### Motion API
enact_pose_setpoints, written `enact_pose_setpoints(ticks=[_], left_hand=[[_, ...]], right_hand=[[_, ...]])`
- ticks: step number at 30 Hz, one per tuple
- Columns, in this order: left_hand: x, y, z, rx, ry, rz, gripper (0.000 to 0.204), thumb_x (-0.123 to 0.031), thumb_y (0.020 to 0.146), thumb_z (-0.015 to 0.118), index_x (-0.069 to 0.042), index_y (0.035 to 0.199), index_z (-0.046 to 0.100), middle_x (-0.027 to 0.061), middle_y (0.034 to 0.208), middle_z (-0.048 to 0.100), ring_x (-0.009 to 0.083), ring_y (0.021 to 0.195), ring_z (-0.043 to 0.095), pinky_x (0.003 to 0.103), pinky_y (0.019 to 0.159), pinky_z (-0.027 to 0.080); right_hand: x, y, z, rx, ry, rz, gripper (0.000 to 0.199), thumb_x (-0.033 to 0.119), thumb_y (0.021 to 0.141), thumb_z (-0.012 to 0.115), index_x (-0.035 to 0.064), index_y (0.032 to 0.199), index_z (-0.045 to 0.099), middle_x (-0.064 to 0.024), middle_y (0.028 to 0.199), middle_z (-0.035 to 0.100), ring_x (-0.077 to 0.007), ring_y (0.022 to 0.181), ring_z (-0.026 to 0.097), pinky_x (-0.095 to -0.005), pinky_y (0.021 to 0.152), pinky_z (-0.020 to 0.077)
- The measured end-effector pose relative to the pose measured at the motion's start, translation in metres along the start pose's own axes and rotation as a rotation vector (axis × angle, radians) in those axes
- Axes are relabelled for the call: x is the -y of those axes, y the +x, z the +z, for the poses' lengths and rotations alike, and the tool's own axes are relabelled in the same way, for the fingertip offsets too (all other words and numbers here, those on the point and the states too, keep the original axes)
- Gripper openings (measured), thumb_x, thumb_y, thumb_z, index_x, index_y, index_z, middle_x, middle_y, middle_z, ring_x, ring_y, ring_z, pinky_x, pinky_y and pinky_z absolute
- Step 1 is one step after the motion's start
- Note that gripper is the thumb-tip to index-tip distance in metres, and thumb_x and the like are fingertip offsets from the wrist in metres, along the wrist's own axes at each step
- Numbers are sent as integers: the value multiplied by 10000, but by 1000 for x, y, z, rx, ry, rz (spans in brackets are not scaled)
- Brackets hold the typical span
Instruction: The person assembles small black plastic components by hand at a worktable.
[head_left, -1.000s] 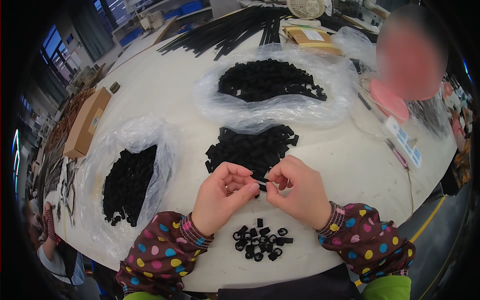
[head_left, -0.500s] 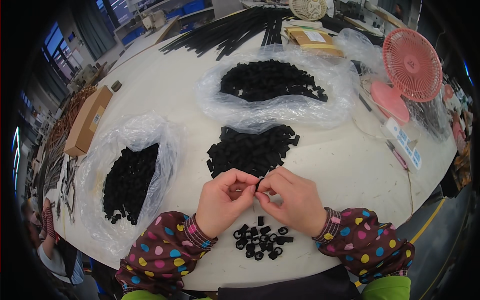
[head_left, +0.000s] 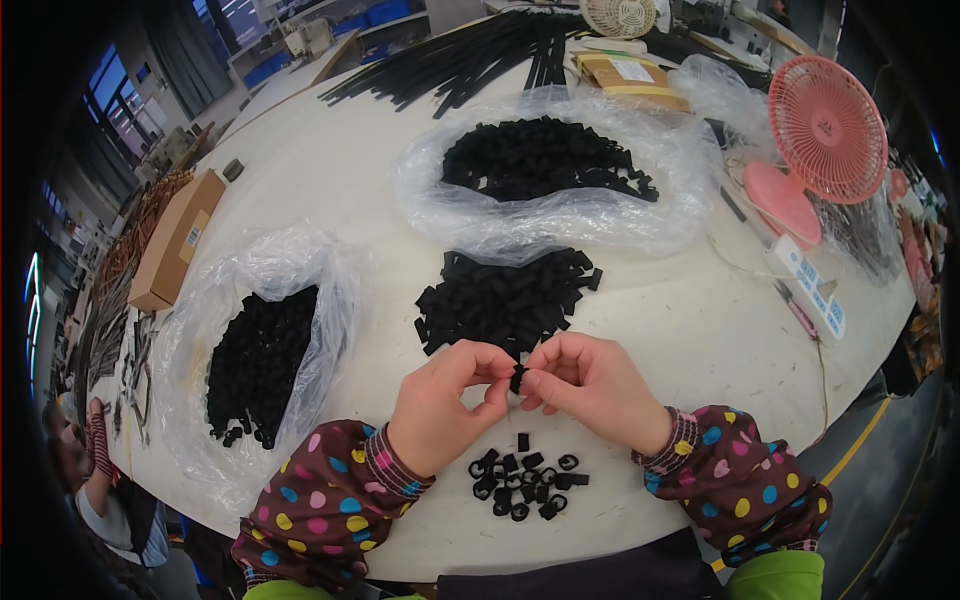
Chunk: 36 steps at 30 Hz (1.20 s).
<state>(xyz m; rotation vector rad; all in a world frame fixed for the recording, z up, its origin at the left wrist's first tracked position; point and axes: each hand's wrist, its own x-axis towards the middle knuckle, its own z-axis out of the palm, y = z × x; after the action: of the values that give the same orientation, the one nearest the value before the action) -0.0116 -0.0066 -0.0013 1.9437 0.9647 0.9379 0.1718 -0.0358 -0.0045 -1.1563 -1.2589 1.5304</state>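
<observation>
Between my fingertips is a small black band piece (head_left: 518, 379), like a short bit of tape; its exact shape is partly covered. My left hand (head_left: 440, 405) pinches it from one side and my right hand (head_left: 605, 385) from the other, both just above the table. Right beyond my fingers lies a loose heap of short black pieces (head_left: 505, 300). Closer to me, below my hands, sits a small group of black rings and curled pieces (head_left: 520, 485).
Two clear plastic bags, one at left (head_left: 335, 330) and one farther back (head_left: 540, 225), hold more black pieces. Long black strips (head_left: 450, 75) lie at the far edge. A pink fan (head_left: 825, 130), a white power strip (head_left: 812, 290) and scissors (head_left: 797, 310) are at right; a cardboard box (head_left: 178, 240) at left.
My right hand has shifted slightly right and turned, its fingers now straighter. The black piece shows more plainly between my fingertips. My left hand has barely moved.
</observation>
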Motion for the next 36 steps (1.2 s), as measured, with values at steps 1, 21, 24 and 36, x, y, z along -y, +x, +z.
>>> enact_pose_setpoints(ticks=[1,21,24,36], left_hand=[[-2,0,-1,3,113,76,202,66,728,634,-4,896,546,61,839,615,137,795,644,256,742,539],[11,-2,-8,97,568,650,345,2,634,673,-54,946,537,60,851,579,217,727,613,269,543,491],[10,-2,-7,112,461,510,346,9,683,662,-50,995,524,70,877,583,186,739,614,251,595,515],[16,9,-15,453,-847,-673,202,-176,899,564,-14,1018,537,42,935,591,122,819,611,288,784,527]], right_hand=[[0,0,0,-1,0,0,116,109,866,593,13,910,544,-26,817,617,-107,752,636,-209,621,491],[6,-3,2,25,-76,33,143,117,805,643,-7,859,595,0,692,581,-46,568,539,-188,498,424],[5,-4,1,69,44,94,132,116,809,636,-4,837,588,5,694,570,-48,548,522,-185,491,414],[12,-3,-8,247,207,245,100,132,863,573,34,846,563,24,695,540,-42,537,488,-185,498,389]])
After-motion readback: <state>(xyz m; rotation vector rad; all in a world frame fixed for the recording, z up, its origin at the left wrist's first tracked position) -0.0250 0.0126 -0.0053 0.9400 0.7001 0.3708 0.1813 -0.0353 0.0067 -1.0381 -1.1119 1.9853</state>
